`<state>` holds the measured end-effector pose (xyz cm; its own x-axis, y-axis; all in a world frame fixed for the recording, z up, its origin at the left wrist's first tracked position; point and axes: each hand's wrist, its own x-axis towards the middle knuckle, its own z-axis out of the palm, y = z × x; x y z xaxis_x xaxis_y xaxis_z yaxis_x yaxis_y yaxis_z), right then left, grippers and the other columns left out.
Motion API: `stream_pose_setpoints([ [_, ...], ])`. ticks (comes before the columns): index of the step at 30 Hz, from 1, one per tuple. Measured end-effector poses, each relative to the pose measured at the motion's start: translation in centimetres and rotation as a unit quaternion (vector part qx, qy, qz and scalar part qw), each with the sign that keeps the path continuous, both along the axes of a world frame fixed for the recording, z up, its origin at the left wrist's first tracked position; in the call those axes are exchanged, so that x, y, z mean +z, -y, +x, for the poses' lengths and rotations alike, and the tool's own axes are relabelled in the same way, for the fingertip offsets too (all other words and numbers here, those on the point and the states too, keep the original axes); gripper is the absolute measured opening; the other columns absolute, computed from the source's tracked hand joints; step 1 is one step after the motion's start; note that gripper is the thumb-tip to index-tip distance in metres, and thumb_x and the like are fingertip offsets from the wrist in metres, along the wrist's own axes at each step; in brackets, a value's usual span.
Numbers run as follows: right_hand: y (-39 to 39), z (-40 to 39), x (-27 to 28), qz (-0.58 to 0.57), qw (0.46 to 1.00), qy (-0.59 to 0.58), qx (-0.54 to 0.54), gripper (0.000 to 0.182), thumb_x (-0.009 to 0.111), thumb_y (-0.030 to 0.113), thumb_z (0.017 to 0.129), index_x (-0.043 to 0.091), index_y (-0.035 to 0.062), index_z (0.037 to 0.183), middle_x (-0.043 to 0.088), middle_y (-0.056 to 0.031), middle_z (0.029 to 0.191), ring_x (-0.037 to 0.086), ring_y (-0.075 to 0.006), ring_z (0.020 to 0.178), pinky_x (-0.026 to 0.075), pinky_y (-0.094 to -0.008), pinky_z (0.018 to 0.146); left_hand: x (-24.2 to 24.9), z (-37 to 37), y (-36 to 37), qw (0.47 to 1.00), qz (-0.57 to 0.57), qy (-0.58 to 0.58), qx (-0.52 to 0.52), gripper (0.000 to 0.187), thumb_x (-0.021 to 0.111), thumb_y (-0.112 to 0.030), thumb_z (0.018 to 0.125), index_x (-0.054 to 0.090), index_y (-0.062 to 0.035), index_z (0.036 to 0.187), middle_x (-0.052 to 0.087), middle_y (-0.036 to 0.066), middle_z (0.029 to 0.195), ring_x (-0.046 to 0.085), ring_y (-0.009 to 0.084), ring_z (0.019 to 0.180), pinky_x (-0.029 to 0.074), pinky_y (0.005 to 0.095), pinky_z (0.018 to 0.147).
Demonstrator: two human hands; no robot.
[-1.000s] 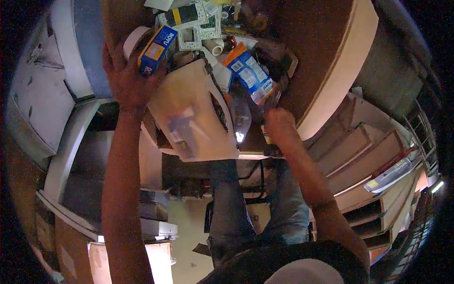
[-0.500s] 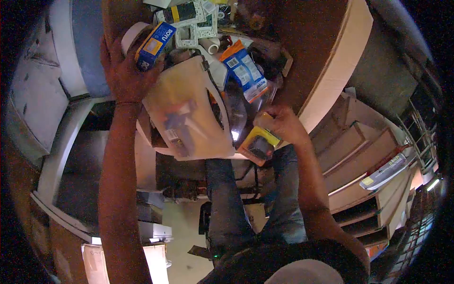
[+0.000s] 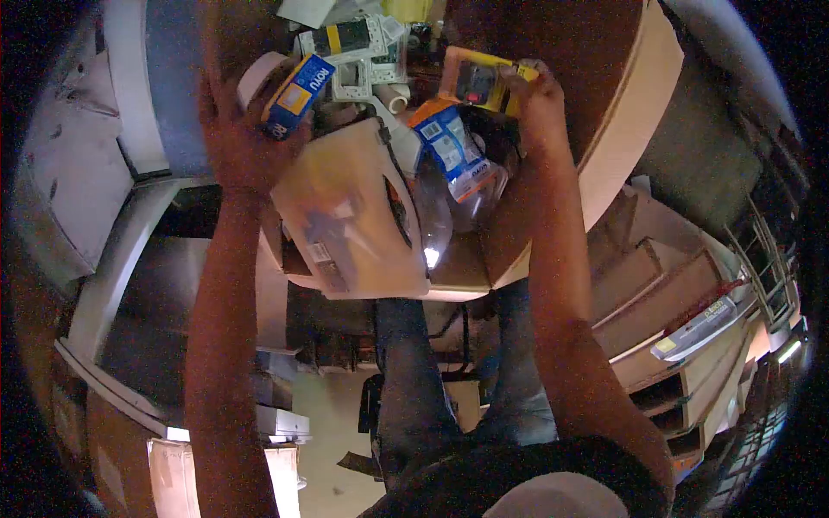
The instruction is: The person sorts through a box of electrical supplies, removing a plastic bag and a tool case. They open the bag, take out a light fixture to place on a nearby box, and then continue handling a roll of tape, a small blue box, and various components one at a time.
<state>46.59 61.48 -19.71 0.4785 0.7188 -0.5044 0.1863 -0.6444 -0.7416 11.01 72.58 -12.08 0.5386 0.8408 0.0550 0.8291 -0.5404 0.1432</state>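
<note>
Yellow and orange printing covers 1 package (image 3: 475,82) pinched in the right hand (image 3: 542,102), whose thumb and fingers close on its yellow end. Of the 2 hands, the left (image 3: 243,151) rests against 1 blue box (image 3: 298,97) and 1 white ring (image 3: 259,78); whether its fingers grip either, I cannot tell.

Inside 1 cardboard box (image 3: 637,86) are also 1 blue-and-orange packet (image 3: 453,147), 1 translucent case (image 3: 345,216), 1 pale tube (image 3: 396,99) and at least 3 white frames (image 3: 351,79), 1 of them with a yellow band across its dark middle.

Dim light and grain blur the left fingers, which merge with the shade behind the blue box. Frames overlap, so their full count is uncertain, and the contents of the case show only as cloudy shapes through its wall. The upper edge of the view cuts off the far part of the cardboard box. Fingers cover the package's right end, and its small print cannot be read.

The package is just beyond the packet, its long axis running roughly left to right and dipping slightly rightward; its orange end points left, away from the right hand.
</note>
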Motion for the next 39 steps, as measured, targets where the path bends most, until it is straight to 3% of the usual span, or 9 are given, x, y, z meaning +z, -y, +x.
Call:
stream_pose_setpoints([
  [5, -5.0, -4.2, 4.3, 0.042, 0.946, -0.270, -0.176, 0.023, 0.069, 0.024, 0.092, 0.064, 0.0075, 0.108, 0.067, -0.0049, 0.091, 0.061, -0.0149, 0.072, 0.050, -0.0309, 0.064, 0.4, -0.1, 0.5, 0.998, -0.034, 0.049, 0.028, 0.066, 0.083, -0.041, 0.060, 0.068, -0.0257, 0.122, 0.051, 0.016, 0.133, 0.034, 0.0473, 0.136, 0.030, 0.0586, 0.114],
  [13, -12.1, -8.0, 3.8, 0.101, 0.952, -0.261, -0.120, 0.026, 0.071, 0.021, 0.089, 0.065, 0.0070, 0.111, 0.068, -0.0072, 0.097, 0.062, -0.0160, 0.079, 0.051, -0.0300, 0.067, 0.1, -0.6, 0.5, 0.996, -0.060, 0.030, 0.060, 0.065, 0.080, -0.048, 0.059, 0.072, -0.0249, 0.119, 0.051, 0.012, 0.134, 0.032, 0.0506, 0.137, 0.030, 0.0573, 0.115],
  [17, -16.1, -11.6, 1.2, 0.098, 0.893, -0.388, -0.204, 0.030, 0.062, 0.023, 0.094, 0.063, -0.0015, 0.112, 0.065, -0.0090, 0.113, 0.064, -0.0200, 0.096, 0.051, -0.0358, 0.084, 0.8, 0.2, 0.3, 0.996, -0.066, 0.007, 0.059, 0.065, 0.080, -0.048, 0.060, 0.072, -0.0243, 0.120, 0.044, 0.011, 0.142, 0.025, 0.0497, 0.142, 0.027, 0.0586, 0.115],
  [20, -17.0, -13.9, -3.7, 0.167, 0.981, -0.091, 0.035, 0.042, 0.059, 0.034, 0.095, 0.065, -0.0039, 0.112, 0.068, -0.0148, 0.109, 0.066, -0.0293, 0.093, 0.051, -0.0419, 0.085, 1.0, 0.1, 0.8, 0.992, -0.099, 0.004, 0.074, 0.065, 0.081, -0.047, 0.060, 0.071, -0.0244, 0.120, 0.042, 0.010, 0.145, 0.023, 0.0492, 0.143, 0.026, 0.0588, 0.115],
  [22, -15.9, -14.1, 0.1, -0.018, 0.967, 0.118, 0.224, 0.049, 0.056, 0.043, 0.095, 0.068, -0.0030, 0.109, 0.071, -0.0199, 0.101, 0.067, -0.0370, 0.091, 0.050, -0.0452, 0.084, 1.1, 0.1, 0.5, 0.994, -0.089, -0.002, 0.064, 0.065, 0.081, -0.046, 0.059, 0.071, -0.0225, 0.119, 0.042, 0.010, 0.145, 0.024, 0.0494, 0.142, 0.027, 0.0581, 0.115],
  [25, -12.7, -12.1, 2.0, 0.006, 0.990, 0.010, 0.139, 0.044, 0.056, 0.042, 0.095, 0.070, 0.0004, 0.098, 0.070, -0.0241, 0.087, 0.066, -0.0451, 0.089, 0.051, -0.0500, 0.081, 0.5, -0.4, 0.7, 0.993, -0.097, -0.003, 0.070, 0.066, 0.081, -0.045, 0.059, 0.071, -0.0198, 0.119, 0.044, 0.012, 0.142, 0.026, 0.0494, 0.141, 0.028, 0.0577, 0.116],
  [29, -6.0, -6.0, -4.1, -0.055, 0.983, 0.094, 0.148, 0.046, 0.059, 0.044, 0.093, 0.072, 0.0014, 0.102, 0.071, -0.0220, 0.100, 0.068, -0.0377, 0.098, 0.051, -0.0442, 0.085, 0.7, 0.1, 0.3, 0.995, -0.080, 0.025, 0.049, 0.067, 0.081, -0.044, 0.059, 0.071, -0.0176, 0.119, 0.046, 0.013, 0.139, 0.029, 0.0503, 0.138, 0.030, 0.0575, 0.115],
  [33, -2.1, 0.3, -10.0, 0.073, 0.991, 0.029, 0.104, 0.041, 0.069, 0.032, 0.088, 0.068, 0.0022, 0.117, 0.071, -0.0197, 0.107, 0.068, -0.0376, 0.097, 0.053, -0.0426, 0.086, 0.0, -0.2, 0.4, 0.999, -0.027, 0.032, 0.016, 0.066, 0.082, -0.044, 0.058, 0.071, -0.0180, 0.119, 0.048, 0.015, 0.135, 0.035, 0.0515, 0.133, 0.032, 0.0573, 0.114],
  [39, -2.8, -0.6, -19.1, 0.043, 0.972, 0.118, 0.199, 0.043, 0.069, 0.032, 0.088, 0.065, 0.0026, 0.120, 0.070, -0.0205, 0.108, 0.068, -0.0379, 0.097, 0.054, -0.0430, 0.086, 0.9, 0.8, -0.3, 0.999, -0.010, 0.048, -0.011, 0.060, 0.080, -0.039, 0.064, 0.071, -0.0186, 0.119, 0.057, 0.014, 0.130, 0.052, 0.0326, 0.123, 0.030, 0.0567, 0.114],
])
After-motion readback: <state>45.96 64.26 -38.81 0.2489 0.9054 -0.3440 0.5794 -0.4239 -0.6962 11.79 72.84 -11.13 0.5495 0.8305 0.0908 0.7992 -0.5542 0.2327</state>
